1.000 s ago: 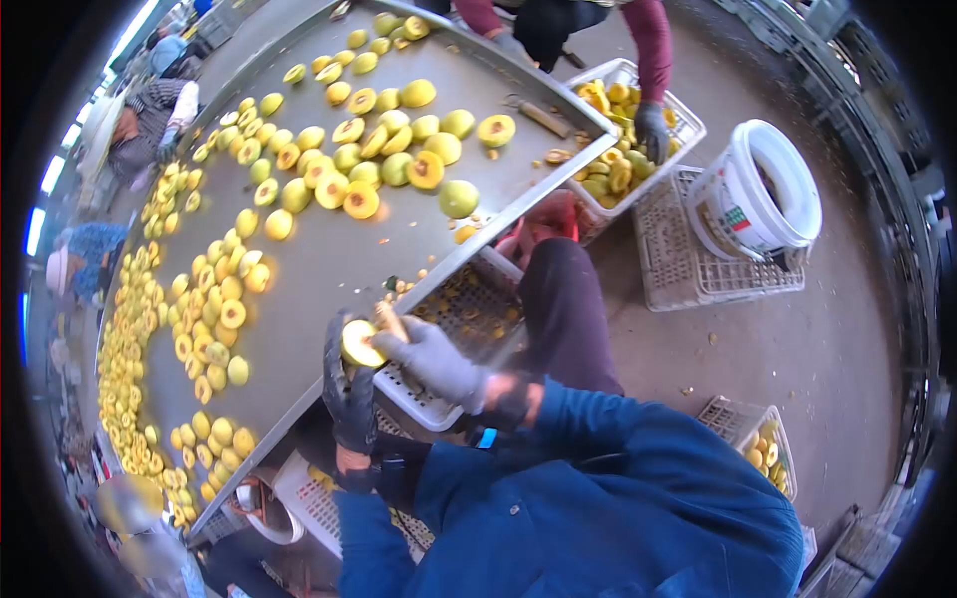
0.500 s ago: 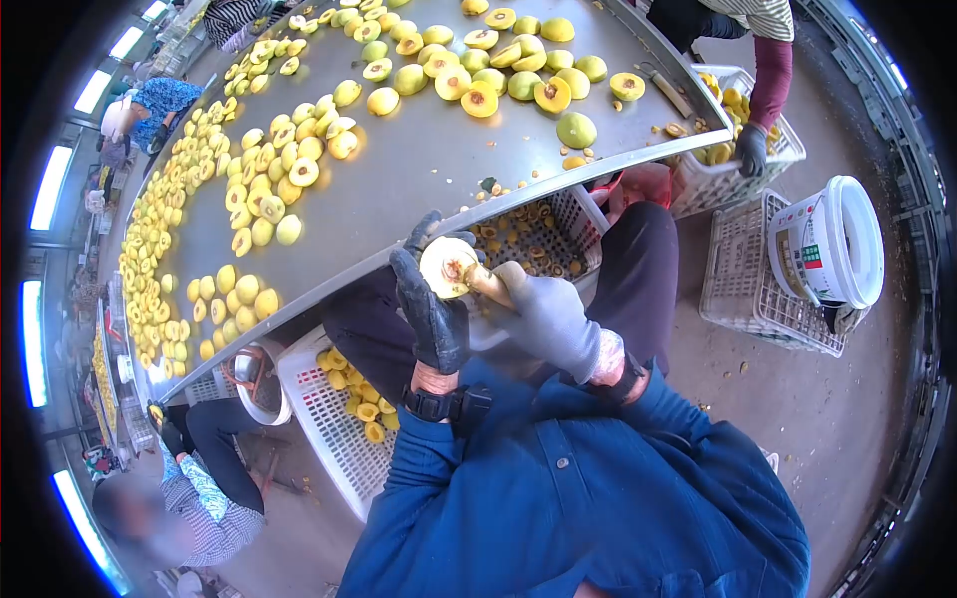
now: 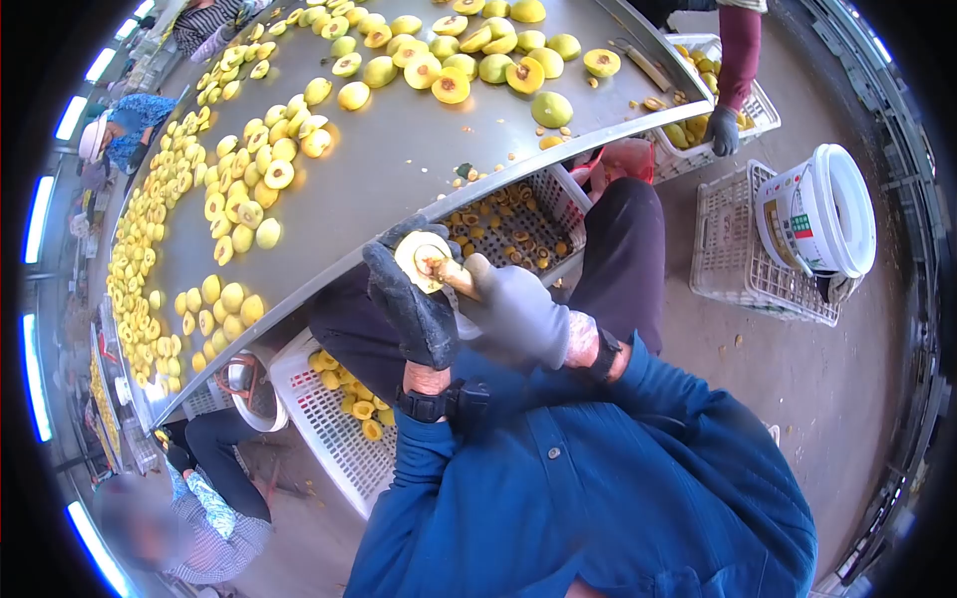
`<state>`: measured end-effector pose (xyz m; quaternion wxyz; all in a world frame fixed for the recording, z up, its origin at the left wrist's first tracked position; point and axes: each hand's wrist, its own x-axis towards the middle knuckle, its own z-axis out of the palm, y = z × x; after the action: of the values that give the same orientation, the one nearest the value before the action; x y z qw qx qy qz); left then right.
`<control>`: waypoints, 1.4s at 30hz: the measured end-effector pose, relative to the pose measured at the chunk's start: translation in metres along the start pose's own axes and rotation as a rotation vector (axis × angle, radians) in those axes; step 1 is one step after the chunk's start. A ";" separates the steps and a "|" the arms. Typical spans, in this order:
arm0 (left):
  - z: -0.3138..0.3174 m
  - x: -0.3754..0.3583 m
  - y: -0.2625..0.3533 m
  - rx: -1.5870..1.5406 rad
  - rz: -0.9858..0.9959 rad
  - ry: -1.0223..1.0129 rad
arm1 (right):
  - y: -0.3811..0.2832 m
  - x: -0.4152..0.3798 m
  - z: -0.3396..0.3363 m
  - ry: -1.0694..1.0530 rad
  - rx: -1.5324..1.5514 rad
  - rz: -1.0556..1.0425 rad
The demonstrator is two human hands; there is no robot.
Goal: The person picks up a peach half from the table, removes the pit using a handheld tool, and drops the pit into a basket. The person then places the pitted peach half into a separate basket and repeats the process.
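Observation:
My left hand [image 3: 414, 304], in a dark glove, holds a halved fruit [image 3: 423, 261] with its cut face up. In a grey glove, my right hand [image 3: 520, 314] is closed round the wooden handle of a tool [image 3: 459, 278]. The tool's tip meets the middle of the cut face; its exact shape is too small to tell. Both hands are just off the near edge of a metal table [image 3: 379, 164]. Below and beyond them, a crate [image 3: 558, 204] holds small fruit pieces.
Many yellow-green fruit halves [image 3: 264, 169] lie on the table. A white crate of fruit [image 3: 329, 439] stands at lower left. A white bucket [image 3: 797, 224] rests on a crate [image 3: 723, 249] at right. A co-worker's gloved hand [image 3: 722, 132] is at upper right; another person [image 3: 214, 528] sits lower left.
The view has shifted slightly. My hands still hold the fruit and tool together, with the fruit's cut face turned a little. The co-worker's hand at upper right hangs lower against the crate.

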<state>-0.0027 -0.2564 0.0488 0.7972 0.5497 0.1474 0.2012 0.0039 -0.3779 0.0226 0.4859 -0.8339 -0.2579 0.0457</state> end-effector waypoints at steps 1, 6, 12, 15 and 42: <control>-0.002 -0.001 0.000 0.044 0.017 0.003 | -0.004 0.000 -0.002 -0.027 0.024 0.029; -0.002 -0.003 0.004 0.237 0.096 0.047 | -0.017 0.002 -0.016 -0.276 0.540 0.266; -0.006 0.004 0.009 0.159 0.015 -0.072 | -0.024 0.006 -0.032 -0.559 0.881 0.526; -0.004 0.012 0.010 0.226 0.065 -0.148 | -0.016 0.005 -0.031 -0.558 0.911 0.480; -0.038 0.065 -0.043 0.310 0.204 -0.478 | 0.060 0.030 -0.002 -0.353 0.271 -0.095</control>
<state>0.0432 -0.2071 -0.0055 0.6917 0.7085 -0.0714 0.1202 0.0539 -0.3888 -0.0210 0.5424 -0.7269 -0.3694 0.2022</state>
